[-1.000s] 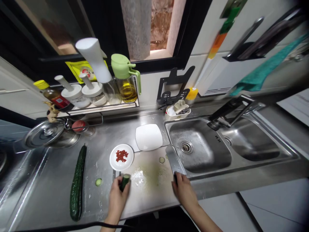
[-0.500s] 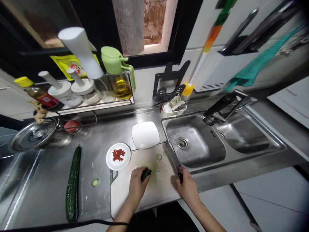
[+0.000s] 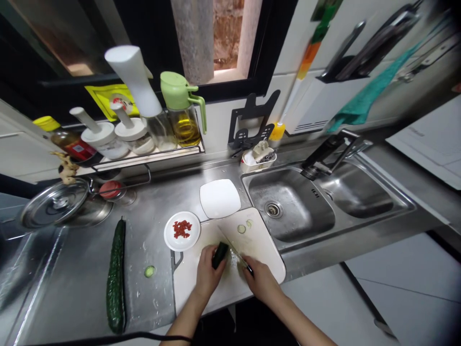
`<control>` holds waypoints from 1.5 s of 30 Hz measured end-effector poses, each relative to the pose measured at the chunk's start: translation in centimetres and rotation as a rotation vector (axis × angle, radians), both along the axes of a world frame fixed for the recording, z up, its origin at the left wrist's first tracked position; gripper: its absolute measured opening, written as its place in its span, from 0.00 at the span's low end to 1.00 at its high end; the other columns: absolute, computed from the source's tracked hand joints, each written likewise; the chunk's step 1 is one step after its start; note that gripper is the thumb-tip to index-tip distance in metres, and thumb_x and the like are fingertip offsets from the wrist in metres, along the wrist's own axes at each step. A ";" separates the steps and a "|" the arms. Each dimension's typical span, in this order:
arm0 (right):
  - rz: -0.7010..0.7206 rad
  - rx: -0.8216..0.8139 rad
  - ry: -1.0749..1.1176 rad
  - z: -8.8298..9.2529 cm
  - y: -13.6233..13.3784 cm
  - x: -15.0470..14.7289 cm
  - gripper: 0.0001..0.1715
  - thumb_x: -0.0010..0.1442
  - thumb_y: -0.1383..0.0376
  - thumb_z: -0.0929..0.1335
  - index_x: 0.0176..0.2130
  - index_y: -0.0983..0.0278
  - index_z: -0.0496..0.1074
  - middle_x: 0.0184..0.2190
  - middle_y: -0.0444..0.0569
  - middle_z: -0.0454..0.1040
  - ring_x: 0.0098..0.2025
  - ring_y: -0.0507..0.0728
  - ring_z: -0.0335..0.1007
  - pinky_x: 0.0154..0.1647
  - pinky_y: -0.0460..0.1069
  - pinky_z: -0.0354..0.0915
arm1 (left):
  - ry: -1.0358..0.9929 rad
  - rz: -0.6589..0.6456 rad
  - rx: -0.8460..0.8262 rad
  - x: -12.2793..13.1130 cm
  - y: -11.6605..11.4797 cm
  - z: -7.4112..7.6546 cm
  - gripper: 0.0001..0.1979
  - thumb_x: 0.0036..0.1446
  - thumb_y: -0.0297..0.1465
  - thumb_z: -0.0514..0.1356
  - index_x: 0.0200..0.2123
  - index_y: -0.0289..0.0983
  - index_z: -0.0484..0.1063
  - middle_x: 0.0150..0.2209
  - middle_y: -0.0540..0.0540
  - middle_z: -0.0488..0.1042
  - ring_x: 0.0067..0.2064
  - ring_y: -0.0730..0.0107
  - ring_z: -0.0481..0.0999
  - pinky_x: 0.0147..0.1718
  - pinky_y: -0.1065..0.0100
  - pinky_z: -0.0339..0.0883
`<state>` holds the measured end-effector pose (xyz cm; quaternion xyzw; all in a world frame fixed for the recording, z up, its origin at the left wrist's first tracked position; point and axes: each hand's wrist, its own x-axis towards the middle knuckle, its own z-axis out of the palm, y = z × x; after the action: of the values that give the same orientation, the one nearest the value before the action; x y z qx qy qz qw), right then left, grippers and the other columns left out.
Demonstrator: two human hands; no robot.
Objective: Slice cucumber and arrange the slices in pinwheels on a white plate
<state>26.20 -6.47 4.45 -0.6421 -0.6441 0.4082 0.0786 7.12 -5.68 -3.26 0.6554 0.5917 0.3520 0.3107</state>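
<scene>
My left hand (image 3: 209, 270) is closed around a short dark green piece of cucumber (image 3: 220, 254) over the white cutting board (image 3: 266, 269). In my right hand (image 3: 260, 278) is a kitchen knife (image 3: 233, 247), gripped by its black handle. Its blade slants up and left, close beside the right end of the cucumber piece; whether they touch I cannot tell. Thin cucumber slices (image 3: 241, 229) lie on the board beyond the knife. A whole cucumber (image 3: 115, 278) rests on the steel counter to the left, with a single cucumber slice (image 3: 150, 271) between it and the board.
A round plate (image 3: 197, 230) of small red pieces overlaps the board's upper left corner. Behind the board sits a white square plate (image 3: 220, 198). To the right is a steel double sink (image 3: 295, 206) with a black faucet (image 3: 324, 156). A rack (image 3: 144, 160) holds bottles and jars.
My right hand has brought the knife leftward from the board's right edge to beside the cucumber piece. My left hand has tilted the piece more upright. The view has shifted slightly.
</scene>
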 end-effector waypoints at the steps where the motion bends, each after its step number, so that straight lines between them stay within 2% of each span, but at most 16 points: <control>1: 0.006 -0.011 -0.018 0.1 0.0 -0.2 0.24 0.60 0.65 0.58 0.53 0.68 0.67 0.46 0.58 0.75 0.49 0.60 0.70 0.50 0.51 0.61 | 0.021 -0.008 0.031 0.1 -0.1 -0.3 0.17 0.55 0.32 0.59 0.48 0.37 0.67 0.44 0.41 0.72 0.46 0.61 0.73 0.45 0.56 0.70; 10: 0.066 -0.089 -0.225 0.9 0.2 -0.9 0.24 0.58 0.71 0.59 0.53 0.64 0.67 0.45 0.54 0.73 0.46 0.57 0.70 0.46 0.48 0.60 | 0.133 -0.058 0.174 -0.1 -0.6 -1.7 0.16 0.56 0.29 0.57 0.48 0.38 0.66 0.45 0.40 0.71 0.48 0.60 0.72 0.47 0.54 0.71; 16: 0.149 -0.142 -0.321 0.8 1.9 -0.8 0.25 0.56 0.77 0.57 0.51 0.68 0.67 0.51 0.59 0.67 0.46 0.58 0.71 0.43 0.48 0.60 | 0.140 -0.091 0.202 0.3 -0.7 -1.6 0.17 0.54 0.29 0.59 0.48 0.37 0.65 0.46 0.40 0.71 0.49 0.61 0.72 0.47 0.55 0.71; 19: 0.223 -0.176 -0.313 0.7 2.6 -0.7 0.24 0.57 0.77 0.57 0.50 0.68 0.67 0.49 0.59 0.69 0.47 0.58 0.69 0.44 0.48 0.60 | 0.129 -0.033 0.192 1.0 -0.6 -1.3 0.14 0.55 0.31 0.60 0.46 0.38 0.66 0.47 0.40 0.71 0.50 0.61 0.72 0.48 0.55 0.71; 22: 0.278 -0.180 -0.279 0.5 3.0 -0.3 0.29 0.56 0.77 0.57 0.56 0.68 0.63 0.49 0.58 0.70 0.49 0.58 0.68 0.47 0.49 0.59 | 0.140 0.019 0.180 1.8 -0.6 -1.1 0.12 0.58 0.28 0.56 0.46 0.38 0.66 0.46 0.40 0.72 0.50 0.62 0.72 0.48 0.56 0.71; 25: 0.317 -0.200 -0.271 0.6 3.2 0.5 0.32 0.55 0.78 0.56 0.58 0.67 0.61 0.50 0.57 0.70 0.49 0.59 0.68 0.47 0.49 0.60 | 0.178 -0.018 0.195 2.2 -0.6 -1.1 0.14 0.59 0.27 0.55 0.49 0.39 0.67 0.47 0.40 0.72 0.50 0.62 0.72 0.48 0.55 0.70; 33: 0.399 -0.226 -0.255 1.3 3.8 2.4 0.31 0.56 0.78 0.56 0.57 0.66 0.62 0.50 0.58 0.70 0.46 0.60 0.71 0.42 0.50 0.63 | 0.270 -0.052 0.232 2.2 -0.8 -1.1 0.15 0.59 0.27 0.55 0.50 0.41 0.69 0.47 0.42 0.74 0.52 0.62 0.72 0.51 0.55 0.69; 40: 0.393 -0.207 -0.258 0.4 4.0 2.1 0.33 0.58 0.80 0.53 0.61 0.69 0.58 0.53 0.62 0.69 0.49 0.59 0.71 0.46 0.50 0.64 | 0.308 -0.080 0.214 2.2 -1.0 -1.3 0.15 0.60 0.27 0.54 0.51 0.40 0.68 0.49 0.41 0.73 0.53 0.62 0.71 0.52 0.55 0.69; 45: 0.425 -0.202 -0.306 0.5 4.3 1.8 0.34 0.57 0.81 0.54 0.61 0.68 0.59 0.50 0.62 0.72 0.47 0.59 0.72 0.46 0.50 0.65 | 0.291 -0.083 0.216 2.4 -1.0 -1.0 0.15 0.60 0.26 0.54 0.51 0.39 0.68 0.48 0.42 0.73 0.54 0.63 0.71 0.53 0.55 0.68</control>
<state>28.01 -2.13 4.92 -0.5514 -0.7248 0.3759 -0.1714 9.57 -6.64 -4.27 0.7527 0.5616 0.3019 0.1639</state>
